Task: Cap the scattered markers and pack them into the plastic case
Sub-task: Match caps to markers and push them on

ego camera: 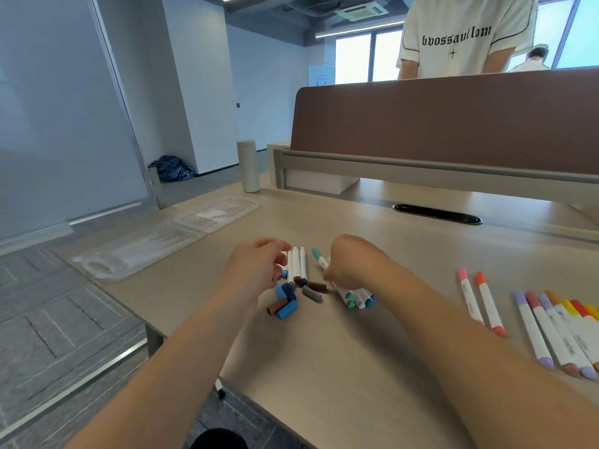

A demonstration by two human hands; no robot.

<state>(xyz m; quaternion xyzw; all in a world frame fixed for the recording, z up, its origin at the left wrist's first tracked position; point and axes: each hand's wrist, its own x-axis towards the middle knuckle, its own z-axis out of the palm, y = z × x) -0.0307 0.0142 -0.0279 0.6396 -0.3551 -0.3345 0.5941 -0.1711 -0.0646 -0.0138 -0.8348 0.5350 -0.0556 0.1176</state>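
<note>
Uncapped white markers (pixel 299 264) lie side by side at the middle of the desk. Loose blue, brown and grey caps (pixel 287 301) are scattered just in front of them. My left hand (pixel 256 270) hovers at their left with its fingers curled; what they pinch is hidden. My right hand (pixel 348 267) grips a bundle of capped green and blue markers (pixel 356 298), with a teal-capped marker (pixel 319 258) sticking out behind it. The clear plastic case (pixel 155 241) lies open at the far left of the desk.
Capped pink and orange markers (pixel 479 299) and a row of purple, pink, orange and yellow ones (pixel 557 332) lie at the right. A beige bottle (pixel 248 166) stands at the back, beside a brown divider (pixel 453 124). A person in a white shirt stands behind it.
</note>
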